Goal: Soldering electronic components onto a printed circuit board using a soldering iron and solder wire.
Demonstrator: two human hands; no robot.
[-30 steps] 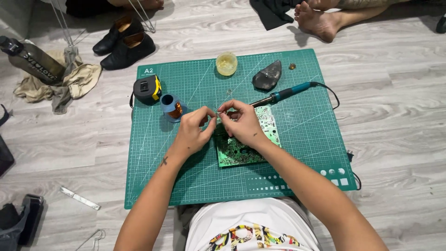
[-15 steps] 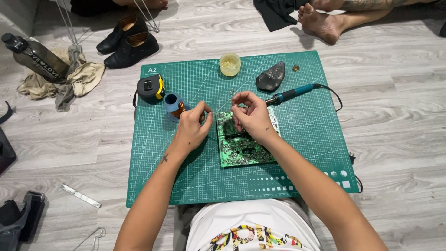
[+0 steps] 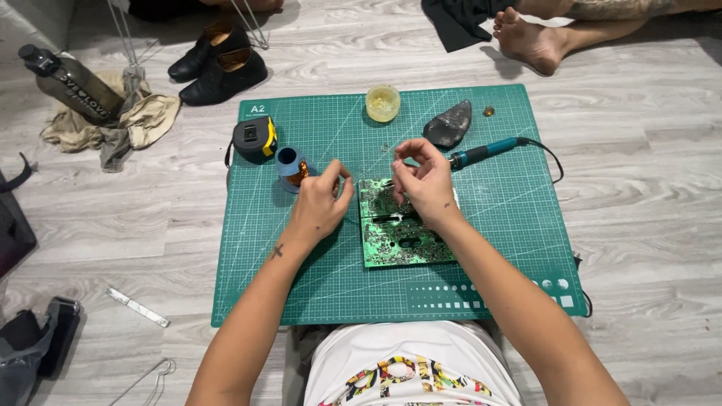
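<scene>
Two hands work over a green circuit board that lies flat in the middle of a green cutting mat. I think a few things could go wrong. My left hand sits just left of the board, fingers curled in a pinch near a small blue spool, and I cannot tell what it pinches; a quick tug could tip that spool over. My right hand hovers over the top edge of the board with thumb and finger pressed together, maybe on a thin wire too small for me to see, and it could slip out. Just to the right lies a blue soldering iron with its tip close to my knuckles. If it is hot, I could get burned. Its black cord could also snag. The mat lies on a pale wood floor. At far left are a bottle on rags and black shoes; at top right is another person's bare foot.
</scene>
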